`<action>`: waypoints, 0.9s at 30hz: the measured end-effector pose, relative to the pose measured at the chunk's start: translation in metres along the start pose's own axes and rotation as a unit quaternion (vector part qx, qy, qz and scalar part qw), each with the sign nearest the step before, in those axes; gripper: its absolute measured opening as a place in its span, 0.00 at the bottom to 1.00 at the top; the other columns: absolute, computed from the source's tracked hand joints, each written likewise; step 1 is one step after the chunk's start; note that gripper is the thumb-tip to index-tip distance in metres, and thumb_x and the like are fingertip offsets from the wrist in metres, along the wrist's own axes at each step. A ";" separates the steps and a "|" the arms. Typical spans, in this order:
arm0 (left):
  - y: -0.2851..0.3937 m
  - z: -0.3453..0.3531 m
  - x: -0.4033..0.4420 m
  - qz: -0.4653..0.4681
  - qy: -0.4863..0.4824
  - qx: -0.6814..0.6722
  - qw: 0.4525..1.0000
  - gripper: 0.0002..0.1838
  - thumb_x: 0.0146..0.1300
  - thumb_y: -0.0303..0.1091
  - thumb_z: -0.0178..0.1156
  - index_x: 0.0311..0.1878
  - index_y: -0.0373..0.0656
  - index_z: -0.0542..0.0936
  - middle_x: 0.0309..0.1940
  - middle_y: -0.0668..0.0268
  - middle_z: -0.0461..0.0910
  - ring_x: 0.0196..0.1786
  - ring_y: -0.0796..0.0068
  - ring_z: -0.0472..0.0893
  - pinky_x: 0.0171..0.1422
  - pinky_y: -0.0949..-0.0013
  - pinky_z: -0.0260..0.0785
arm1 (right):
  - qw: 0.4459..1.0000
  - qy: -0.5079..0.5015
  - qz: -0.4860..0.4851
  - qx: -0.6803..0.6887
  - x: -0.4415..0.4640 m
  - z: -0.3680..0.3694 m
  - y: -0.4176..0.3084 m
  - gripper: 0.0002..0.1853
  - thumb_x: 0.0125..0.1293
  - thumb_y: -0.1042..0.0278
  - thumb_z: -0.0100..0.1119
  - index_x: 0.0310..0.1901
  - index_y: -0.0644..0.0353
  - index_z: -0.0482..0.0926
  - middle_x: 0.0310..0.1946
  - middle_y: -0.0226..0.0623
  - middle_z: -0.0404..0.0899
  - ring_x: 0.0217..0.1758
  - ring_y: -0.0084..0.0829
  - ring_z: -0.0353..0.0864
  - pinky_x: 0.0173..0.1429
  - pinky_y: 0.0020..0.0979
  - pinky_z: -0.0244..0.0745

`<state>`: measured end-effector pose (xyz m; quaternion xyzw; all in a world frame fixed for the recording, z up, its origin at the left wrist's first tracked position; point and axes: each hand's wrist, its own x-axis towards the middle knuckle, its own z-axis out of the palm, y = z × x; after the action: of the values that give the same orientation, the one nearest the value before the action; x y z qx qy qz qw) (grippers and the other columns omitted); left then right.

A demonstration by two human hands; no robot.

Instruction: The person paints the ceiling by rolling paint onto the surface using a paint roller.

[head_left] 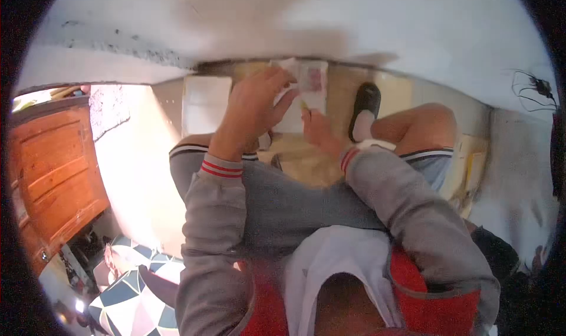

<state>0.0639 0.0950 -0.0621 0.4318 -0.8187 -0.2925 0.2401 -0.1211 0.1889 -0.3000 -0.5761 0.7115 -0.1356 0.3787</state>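
Observation:
Bent over a white paper (284,63) is my left hand (253,100). Its thumb and fingers come close together at the sheet and seem to pinch it, though blur hides the exact contact. My right hand (321,129) is closed around a thin yellowish stick-like object (305,106), whose kind I cannot make out. The tip of this object points up toward the left hand. A printed sheet with a reddish picture (315,79) lies just beyond the hands, and part of another white sheet (290,122) shows under them.
A white board or book (206,103) lies left of my hands by the wall (283,23). My foot in a dark slipper (367,103) rests to the right. An orange wooden door (59,168) stands far left, above a patterned fabric (138,292). A cable (539,87) hangs at right.

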 end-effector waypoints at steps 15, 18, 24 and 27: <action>0.021 -0.023 -0.009 0.113 0.334 -0.088 0.932 0.20 0.65 0.23 0.68 0.60 0.40 0.79 0.43 0.59 0.81 0.35 0.70 0.80 0.40 0.68 0.76 | 0.922 0.137 -0.212 0.294 -0.083 -0.197 -0.170 0.16 0.85 0.57 0.43 0.54 0.63 0.72 0.25 0.31 0.72 0.24 0.22 0.71 0.30 0.31 0.69; 0.013 -0.020 -0.004 0.091 0.339 -0.114 0.930 0.21 0.66 0.23 0.68 0.61 0.41 0.78 0.47 0.58 0.80 0.36 0.72 0.81 0.39 0.70 0.76 | 0.875 0.170 -0.295 0.343 -0.070 -0.243 -0.228 0.18 0.86 0.56 0.39 0.52 0.64 0.71 0.23 0.30 0.71 0.23 0.20 0.69 0.28 0.27 0.67; -0.002 -0.021 0.008 0.090 0.373 -0.153 0.911 0.25 0.68 0.21 0.65 0.67 0.41 0.72 0.51 0.60 0.78 0.39 0.76 0.79 0.42 0.70 0.76 | 0.803 0.209 -0.440 0.343 -0.033 -0.294 -0.314 0.16 0.87 0.60 0.37 0.54 0.63 0.71 0.24 0.29 0.71 0.22 0.18 0.68 0.29 0.24 0.67; -0.006 -0.023 0.012 0.091 0.393 -0.164 0.900 0.25 0.68 0.21 0.66 0.67 0.41 0.72 0.51 0.60 0.78 0.38 0.76 0.79 0.40 0.71 0.75 | 0.782 0.209 -0.455 0.371 -0.013 -0.295 -0.334 0.16 0.87 0.58 0.39 0.50 0.64 0.71 0.25 0.31 0.74 0.20 0.20 0.70 0.26 0.27 0.68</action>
<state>0.0756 0.0759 -0.0483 0.3895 -0.6338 -0.2058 0.6358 -0.0857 0.0294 0.1147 -0.6053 0.3228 -0.6632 0.2992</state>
